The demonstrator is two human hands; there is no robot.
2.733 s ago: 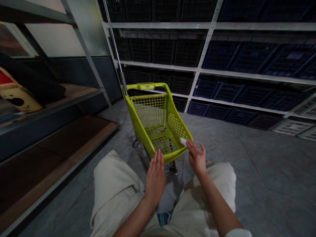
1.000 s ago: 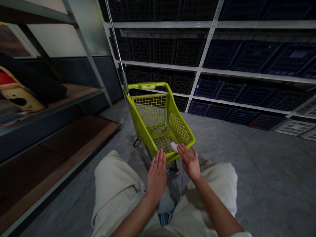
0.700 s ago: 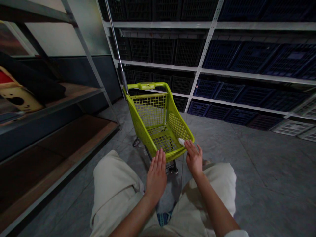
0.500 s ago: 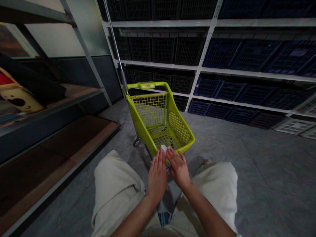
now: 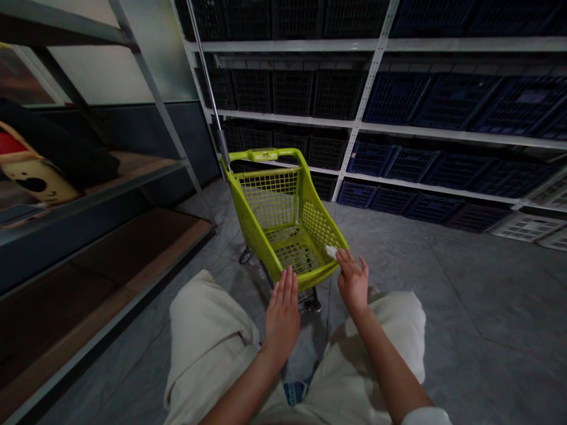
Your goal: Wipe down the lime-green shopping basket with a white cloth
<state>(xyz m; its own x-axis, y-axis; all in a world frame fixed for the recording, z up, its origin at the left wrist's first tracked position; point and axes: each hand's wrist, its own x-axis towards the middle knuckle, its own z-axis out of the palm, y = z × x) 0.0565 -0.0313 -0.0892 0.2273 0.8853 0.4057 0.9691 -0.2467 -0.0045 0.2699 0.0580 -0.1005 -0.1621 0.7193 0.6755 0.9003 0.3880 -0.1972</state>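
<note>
A small yellow-green shopping cart (image 5: 248, 218) stands on the floor before my knees, its basket bare inside. My left hand (image 5: 283, 304) rests on the left part of the cart's front rim, fingers stretched out side by side with nothing in them. At the rim's right corner is my right hand (image 5: 353, 280), its fingers closed on a white tissue (image 5: 331, 252) that lies against the rim. The tissue's lower part is hidden under the fingertips.
White metal shelving (image 5: 354, 136) with black crates (image 5: 292, 94) and blue crates (image 5: 416, 159) lines the back. On the left, a rack (image 5: 168, 171) carries a cartoon-faced plush (image 5: 39, 180). A metal pole (image 5: 204, 65) rises by the cart handle.
My right hand has slid right along the front rim to the corner, taking the white tissue with it. My left hand has stayed in place.
</note>
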